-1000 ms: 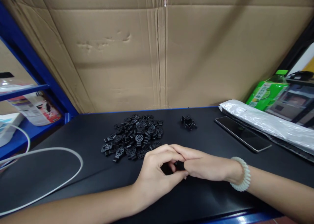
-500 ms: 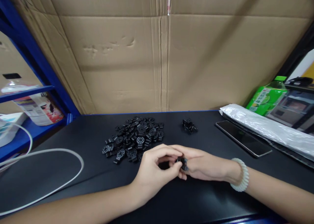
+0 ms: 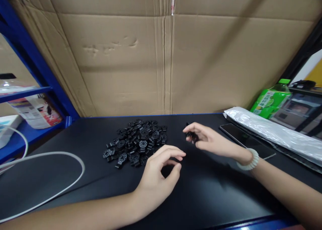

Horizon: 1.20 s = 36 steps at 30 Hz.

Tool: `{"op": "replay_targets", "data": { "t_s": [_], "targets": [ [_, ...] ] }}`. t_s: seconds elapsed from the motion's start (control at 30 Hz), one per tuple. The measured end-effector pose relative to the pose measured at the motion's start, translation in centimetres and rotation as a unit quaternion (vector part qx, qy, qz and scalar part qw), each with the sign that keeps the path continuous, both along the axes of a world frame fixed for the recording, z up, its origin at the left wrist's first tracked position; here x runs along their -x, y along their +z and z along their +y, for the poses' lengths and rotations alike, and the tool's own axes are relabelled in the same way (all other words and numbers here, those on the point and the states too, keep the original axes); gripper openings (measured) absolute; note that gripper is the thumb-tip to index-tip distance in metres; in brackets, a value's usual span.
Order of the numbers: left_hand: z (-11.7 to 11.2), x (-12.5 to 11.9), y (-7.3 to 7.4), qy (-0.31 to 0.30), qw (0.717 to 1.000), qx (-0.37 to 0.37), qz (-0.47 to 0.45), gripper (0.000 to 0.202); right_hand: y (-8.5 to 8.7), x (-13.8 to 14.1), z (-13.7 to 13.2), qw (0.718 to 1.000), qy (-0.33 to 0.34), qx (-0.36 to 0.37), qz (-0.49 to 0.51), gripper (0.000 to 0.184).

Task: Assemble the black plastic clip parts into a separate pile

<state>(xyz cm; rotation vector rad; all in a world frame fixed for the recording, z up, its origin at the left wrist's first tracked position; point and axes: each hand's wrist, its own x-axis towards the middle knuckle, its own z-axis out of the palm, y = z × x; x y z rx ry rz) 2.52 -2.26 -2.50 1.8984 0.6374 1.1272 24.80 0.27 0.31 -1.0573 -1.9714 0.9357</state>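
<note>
Heap of small black plastic-looking parts with perforated round heads (image 3: 137, 141) on a smooth black tabletop (image 3: 83, 132). Front right of the heap: left hand (image 3: 157, 177), fingers curved, thumb parted from fingertips. Right of the heap: right hand (image 3: 210, 141), fingers curled about a dark clump of small black parts (image 3: 192, 136); whether gripped cannot be told.

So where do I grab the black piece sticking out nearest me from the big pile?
I'd pinch that black piece by its narrow tab, coming from the near side: the tab points out of the pile toward you, while its round, holed end faces inward.
</note>
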Motion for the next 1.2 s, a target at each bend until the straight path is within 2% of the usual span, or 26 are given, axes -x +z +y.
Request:
{"op": "replay_targets", "data": {
  "t_s": [0.07,0.13,0.2,0.27,0.37,0.43,0.5,0.57,0.6,0.73,0.87,1.0,1.13,1.2],
  "targets": [
    [-0.2,0.0,0.2,-0.010,0.999,-0.036,0.032,0.026,-0.1,-1.3,1.2,0.980,-0.095,-0.144,-0.102,0.042],
    [-0.4,0.1,0.3,-0.031,0.995,-0.068,0.063,0.027,-0.4,-2.4,2.2,0.947,-0.136,-0.232,-0.178,0.045],
    [-0.6,0.2,0.4,-0.049,0.990,-0.096,0.088,0.028,-0.8,-3.0,2.8,0.934,-0.137,-0.255,-0.210,0.052],
    [-0.9,0.3,0.4,-0.065,0.984,-0.125,0.112,0.029,-0.9,-2.9,2.8,0.933,-0.141,-0.260,-0.203,0.057],
    [-1.2,0.4,0.4,-0.108,0.963,-0.195,0.148,0.027,-0.9,-1.1,1.6,0.932,-0.163,-0.282,-0.158,0.052],
    [-1.3,0.3,0.4,-0.146,0.940,-0.257,0.168,0.027,-0.8,0.7,0.5,0.940,-0.130,-0.277,-0.153,0.047],
    [-1.3,0.2,0.4,-0.172,0.918,-0.310,0.179,0.027,-1.0,2.6,-0.5,0.948,-0.036,-0.253,-0.189,0.049],
    [-1.3,0.1,0.3,-0.179,0.906,-0.338,0.182,0.027,-1.3,4.1,-1.1,0.941,0.034,-0.242,-0.236,0.049],
    [-1.4,0.0,0.3,-0.179,0.904,-0.344,0.178,0.026,-1.5,4.6,-1.3,0.935,0.049,-0.241,-0.256,0.048],
    [-1.7,0.1,0.5,-0.180,0.913,-0.302,0.204,0.029,-1.9,5.4,-1.4,0.928,0.045,-0.231,-0.290,0.042],
    [-1.8,0.2,0.6,-0.187,0.915,-0.276,0.228,0.032,-2.3,5.0,-1.1,0.949,0.018,-0.210,-0.234,0.030],
    [-1.6,0.1,0.3,-0.180,0.919,-0.277,0.214,0.028,-3.2,4.7,-0.7,0.967,0.009,-0.167,-0.193,0.033],
    [-1.5,0.2,0.5,-0.185,0.921,-0.262,0.221,0.023,-3.6,4.7,-0.3,0.981,0.005,-0.125,-0.150,0.018],
    [-1.5,0.3,0.5,-0.164,0.932,-0.252,0.200,0.023,-3.5,4.6,-0.3,0.987,-0.012,-0.103,-0.120,0.016]
  ]
}}
